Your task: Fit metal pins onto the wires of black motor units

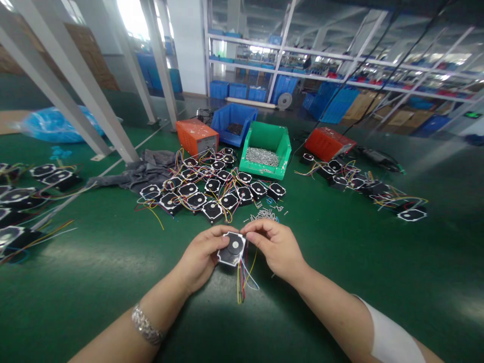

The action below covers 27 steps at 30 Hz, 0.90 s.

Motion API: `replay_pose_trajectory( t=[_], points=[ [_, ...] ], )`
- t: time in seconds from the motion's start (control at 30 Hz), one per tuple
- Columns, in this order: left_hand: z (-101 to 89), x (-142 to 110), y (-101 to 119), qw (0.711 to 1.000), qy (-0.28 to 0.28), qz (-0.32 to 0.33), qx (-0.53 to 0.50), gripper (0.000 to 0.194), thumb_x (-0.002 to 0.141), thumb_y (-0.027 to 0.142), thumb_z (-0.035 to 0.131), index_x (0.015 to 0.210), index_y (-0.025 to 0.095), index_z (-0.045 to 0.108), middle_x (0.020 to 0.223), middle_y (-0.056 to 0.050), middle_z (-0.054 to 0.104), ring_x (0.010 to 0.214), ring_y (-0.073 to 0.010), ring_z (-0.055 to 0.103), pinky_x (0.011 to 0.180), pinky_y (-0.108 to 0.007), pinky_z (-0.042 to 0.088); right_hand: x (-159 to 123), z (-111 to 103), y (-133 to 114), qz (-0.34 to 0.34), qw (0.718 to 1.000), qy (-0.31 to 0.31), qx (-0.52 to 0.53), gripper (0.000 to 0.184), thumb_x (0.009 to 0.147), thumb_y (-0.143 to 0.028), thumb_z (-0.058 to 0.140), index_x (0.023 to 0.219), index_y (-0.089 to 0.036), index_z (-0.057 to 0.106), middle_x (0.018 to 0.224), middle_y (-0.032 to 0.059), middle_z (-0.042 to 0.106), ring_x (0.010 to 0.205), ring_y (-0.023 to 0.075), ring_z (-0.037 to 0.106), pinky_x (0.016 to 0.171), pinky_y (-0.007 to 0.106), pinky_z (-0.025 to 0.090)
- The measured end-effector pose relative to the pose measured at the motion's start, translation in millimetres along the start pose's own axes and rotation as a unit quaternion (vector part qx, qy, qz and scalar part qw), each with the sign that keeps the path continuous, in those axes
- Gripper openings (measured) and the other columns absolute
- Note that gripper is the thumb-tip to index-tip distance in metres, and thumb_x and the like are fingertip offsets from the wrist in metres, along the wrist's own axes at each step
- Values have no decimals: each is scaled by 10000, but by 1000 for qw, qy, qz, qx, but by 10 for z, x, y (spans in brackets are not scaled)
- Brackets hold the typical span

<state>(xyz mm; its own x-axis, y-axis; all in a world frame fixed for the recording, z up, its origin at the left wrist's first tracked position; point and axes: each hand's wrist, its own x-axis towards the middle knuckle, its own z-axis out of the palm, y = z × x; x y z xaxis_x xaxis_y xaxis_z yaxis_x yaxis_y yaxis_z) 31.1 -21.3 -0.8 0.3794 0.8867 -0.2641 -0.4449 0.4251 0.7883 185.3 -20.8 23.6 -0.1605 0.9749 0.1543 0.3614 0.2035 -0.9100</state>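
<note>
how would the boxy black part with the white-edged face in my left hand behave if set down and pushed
The boxy black part with the white-edged face would probably slide rather than roll, given its squarish outline. It looks stiff, with straight edges, while the thin coloured wires seem floppy, hanging in loose curves.

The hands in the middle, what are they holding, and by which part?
The left hand holds a black box by its left side, thumb on top. The right hand is at its far right corner, grip unclear.
</note>
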Motion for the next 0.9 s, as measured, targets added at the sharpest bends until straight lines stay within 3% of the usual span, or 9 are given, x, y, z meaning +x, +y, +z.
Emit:
replay_pose_trajectory(
  t=[0.2, 0.37, 0.43, 0.5, 0.6, 0.67, 0.77, 0.9],
  points=[
    [6, 5, -25, 1000, 9, -3, 4, 173, 628, 180, 589, 790, 126, 614, 677, -25, 602, 574, -105, 514, 540, -215, 381, -25, 3, -9, -54, 987, 4, -154, 119, 719, -106, 515, 692, -179, 606, 667, -8, 619, 645, 120, 563, 626, 247, 428],
    [-15, 16, 3, 999, 34, 20, -35, 153, 629, 167, 586, 775, 125, 605, 686, -19, 604, 597, -96, 524, 568, -197, 394, -57, 36, 35, -170, 965, -28, -197, 242, 793, -122, 412, 958, -192, 574, 940, 30, 611, 878, 136, 542, 786, 282, 416],
    [-38, 31, 22, 996, 53, 35, -57, 140, 634, 175, 586, 768, 138, 593, 685, -4, 596, 585, -88, 520, 556, -192, 399, -32, 18, 68, -174, 963, -26, -205, 289, 791, -103, 406, 1039, -188, 528, 1012, 41, 576, 939, 136, 509, 818, 288, 398],
    [-63, 51, 35, 993, 79, 50, -74, 101, 639, 177, 586, 733, 143, 576, 653, 13, 577, 560, -80, 511, 542, -191, 403, 20, -26, 123, -158, 958, -20, -239, 246, 776, -103, 443, 983, -177, 554, 955, 51, 574, 901, 146, 504, 782, 287, 399],
    [-81, 82, 37, 988, 106, 54, -99, 61, 632, 178, 589, 655, 140, 547, 568, 34, 534, 521, -76, 495, 537, -196, 405, 106, -96, 236, -142, 924, -92, -344, 59, 717, -159, 566, 757, -173, 607, 757, 32, 551, 758, 153, 490, 660, 267, 380],
    [-67, 89, 35, 988, 106, 42, -105, 78, 630, 191, 590, 631, 140, 531, 535, 37, 518, 497, -76, 487, 524, -198, 400, 139, -114, 296, -144, 890, -148, -407, 46, 677, -197, 619, 711, -172, 601, 707, 22, 522, 721, 153, 464, 619, 260, 345],
    [-26, 77, 37, 993, 94, 26, -72, 102, 629, 206, 594, 638, 133, 524, 524, 30, 522, 472, -71, 478, 487, -186, 377, 142, -93, 315, -157, 857, -171, -461, 41, 707, -202, 589, 714, -163, 580, 711, 24, 496, 707, 148, 433, 603, 256, 307],
    [1, 49, 52, 996, 85, 8, -24, 136, 608, 222, 618, 656, 135, 525, 518, 29, 537, 455, -78, 483, 461, -189, 360, 108, -42, 268, -172, 841, -187, -478, 74, 770, -199, 506, 718, -160, 540, 730, 24, 485, 700, 144, 417, 608, 255, 299]
  ],
)
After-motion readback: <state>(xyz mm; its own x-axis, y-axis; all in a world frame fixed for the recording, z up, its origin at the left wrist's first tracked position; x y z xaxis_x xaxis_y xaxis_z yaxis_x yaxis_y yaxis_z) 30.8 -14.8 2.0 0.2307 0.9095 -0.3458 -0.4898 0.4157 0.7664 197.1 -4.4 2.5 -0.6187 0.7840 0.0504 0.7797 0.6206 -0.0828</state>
